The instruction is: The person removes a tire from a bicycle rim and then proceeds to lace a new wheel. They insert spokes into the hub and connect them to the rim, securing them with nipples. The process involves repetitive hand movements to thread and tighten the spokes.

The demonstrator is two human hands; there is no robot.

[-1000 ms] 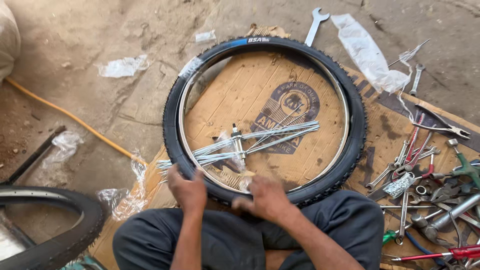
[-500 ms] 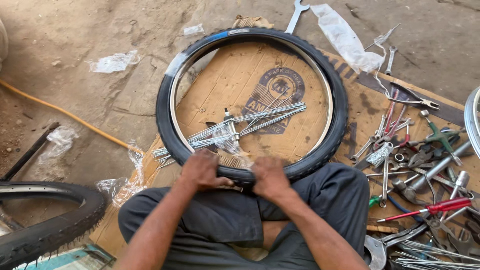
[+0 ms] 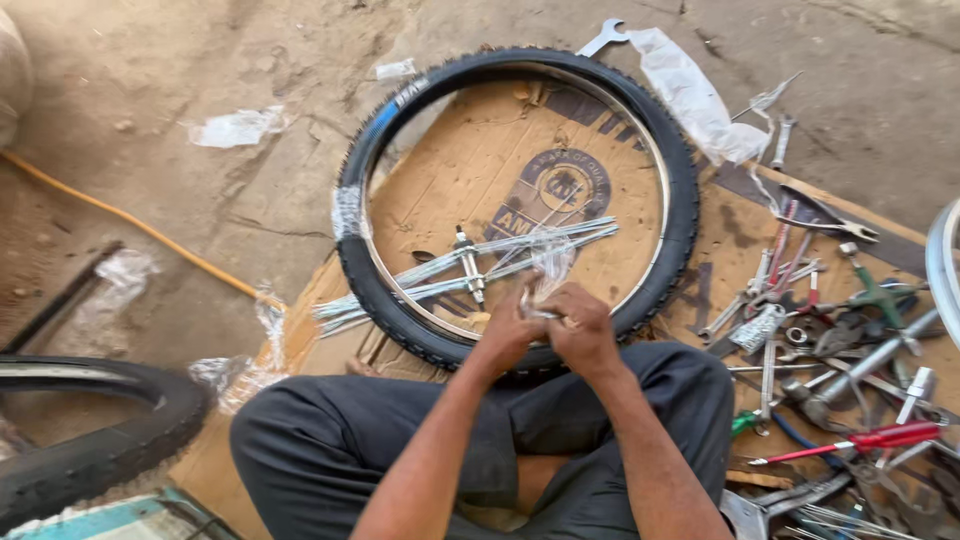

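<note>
Both hands, left hand (image 3: 508,330) and right hand (image 3: 582,328), are gripping a clear plastic wrapper (image 3: 548,262); fingers clenched on it. Spoke bundle (image 3: 470,265) lying just beyond fingers, round blue label on the cardboard (image 3: 570,190) further out, inside the tyre (image 3: 680,200).

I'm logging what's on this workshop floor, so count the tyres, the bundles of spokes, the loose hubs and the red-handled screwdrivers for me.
Tyres: 2 (one on the cardboard, one at lower left)
Spoke bundles: 1
Loose hubs: 1
Red-handled screwdrivers: 1
Total: 5
Both hands pinch clear plastic wrap.
</note>
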